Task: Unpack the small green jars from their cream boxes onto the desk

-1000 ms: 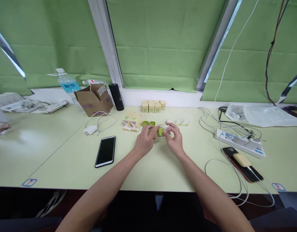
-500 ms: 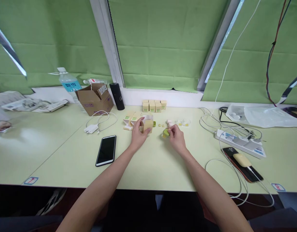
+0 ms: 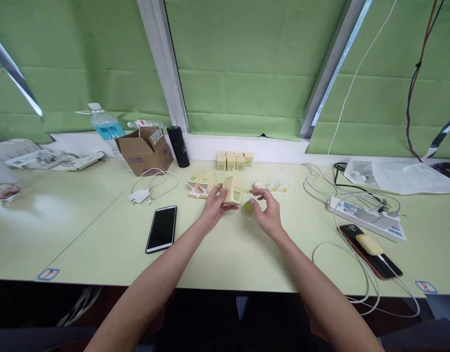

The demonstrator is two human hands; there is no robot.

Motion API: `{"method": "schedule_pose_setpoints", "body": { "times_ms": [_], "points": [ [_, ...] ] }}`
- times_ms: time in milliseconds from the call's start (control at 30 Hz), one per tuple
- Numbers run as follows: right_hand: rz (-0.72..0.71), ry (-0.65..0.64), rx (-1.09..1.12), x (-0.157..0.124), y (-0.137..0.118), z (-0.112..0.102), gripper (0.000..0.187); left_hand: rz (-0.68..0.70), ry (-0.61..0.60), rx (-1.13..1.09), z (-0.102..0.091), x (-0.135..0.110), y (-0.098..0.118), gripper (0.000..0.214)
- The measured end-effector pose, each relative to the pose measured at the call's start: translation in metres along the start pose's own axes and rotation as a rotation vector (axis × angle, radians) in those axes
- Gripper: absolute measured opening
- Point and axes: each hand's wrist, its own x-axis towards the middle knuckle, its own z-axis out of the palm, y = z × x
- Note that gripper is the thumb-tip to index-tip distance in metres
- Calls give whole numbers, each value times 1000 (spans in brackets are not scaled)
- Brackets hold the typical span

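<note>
My left hand [image 3: 213,205] is wrapped round a small cream box [image 3: 232,191] with a green label, held tilted above the table. Across from it, my right hand [image 3: 267,211] has its thumb and forefinger apart, with nothing seen between them. Just by its thumb, a small clear piece with green on it [image 3: 248,209] rests on the table; whether the thumb touches it I cannot tell. Unfolded cream boxes [image 3: 198,185] lie left of my left hand. Beyond my right hand are small clear round containers with yellow inside [image 3: 283,186] and a pale pink item [image 3: 257,185].
Several small closed boxes [image 3: 231,161] stand by the wall. Leftward are a black flask [image 3: 178,146], an open carton [image 3: 146,154], a white charger [image 3: 139,195] and a phone [image 3: 161,229]. To the right, cables surround a power strip [image 3: 366,217] and another phone [image 3: 388,264].
The box in my left hand has turned, so its green label now faces me. My right hand has let go of the green piece, and its fingers have spread.
</note>
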Motion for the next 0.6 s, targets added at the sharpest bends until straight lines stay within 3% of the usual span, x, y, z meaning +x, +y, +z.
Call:
{"method": "schedule_pose_setpoints", "body": {
  "times_ms": [233, 367, 467, 600],
  "points": [
    [211, -170, 433, 1, -6, 6, 56, -33, -127, -78, 15, -11, 6, 66],
    [318, -301, 606, 3, -8, 3, 57, -55, -158, -62, 19, -14, 5, 66],
    [364, -302, 680, 5, -10, 0, 55, -54, -149, -27, 18, -14, 4, 65],
    [413, -183, 800, 8, -10, -5, 54, 60, -154, 83, 15, -15, 2, 59]
  ]
}}
